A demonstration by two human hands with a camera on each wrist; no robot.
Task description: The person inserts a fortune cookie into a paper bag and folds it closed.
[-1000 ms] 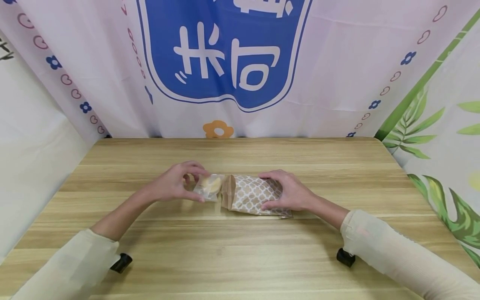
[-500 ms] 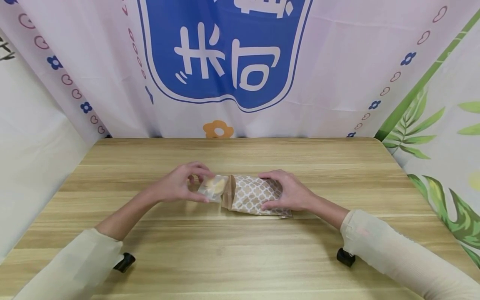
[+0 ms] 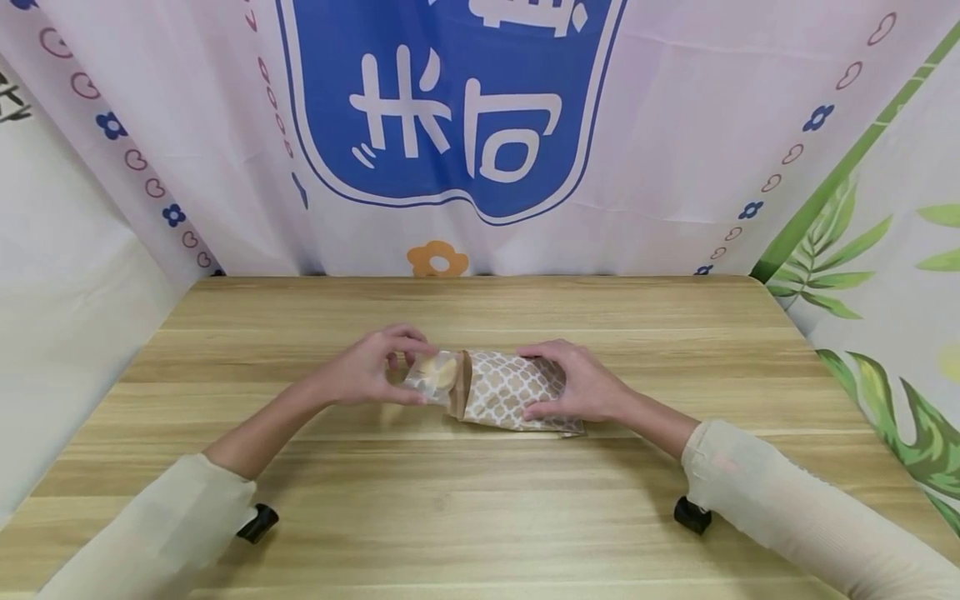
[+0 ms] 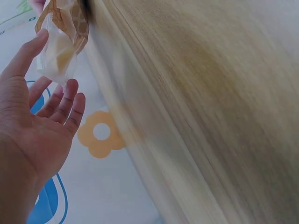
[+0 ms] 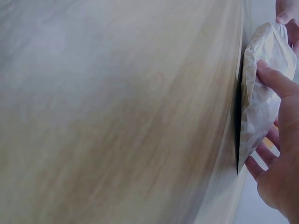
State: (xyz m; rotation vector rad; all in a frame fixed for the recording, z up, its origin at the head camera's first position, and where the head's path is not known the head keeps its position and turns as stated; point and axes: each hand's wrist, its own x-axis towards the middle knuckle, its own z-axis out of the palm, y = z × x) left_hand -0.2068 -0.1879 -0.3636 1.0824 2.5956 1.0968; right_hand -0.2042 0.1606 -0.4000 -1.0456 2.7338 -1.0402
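Note:
A small clear packet [image 3: 437, 374] with a pale yellow piece of food inside is pinched between the thumb and fingers of my left hand [image 3: 372, 367]. Its right end sits in the open mouth of a brown paper bag [image 3: 506, 387] with a white lattice print, which lies flat on the table. My right hand [image 3: 581, 382] grips the bag from its closed end, thumb on the near side and fingers on the far side. In the left wrist view the packet [image 4: 58, 58] overlaps the bag's opening [image 4: 77, 23]. The right wrist view shows the bag [image 5: 266, 88] bulging slightly.
The wood-grain table [image 3: 480, 517] spreads around both hands. A printed cloth [image 3: 675, 167] hangs behind its far edge, and a leaf-patterned cloth [image 3: 900, 333] hangs to the right. Black wrist pieces [image 3: 258, 523] show beneath both sleeves.
My left hand has moved to the right with the packet, whose leading end has gone into the bag's mouth. The right hand and the bag have stayed in place.

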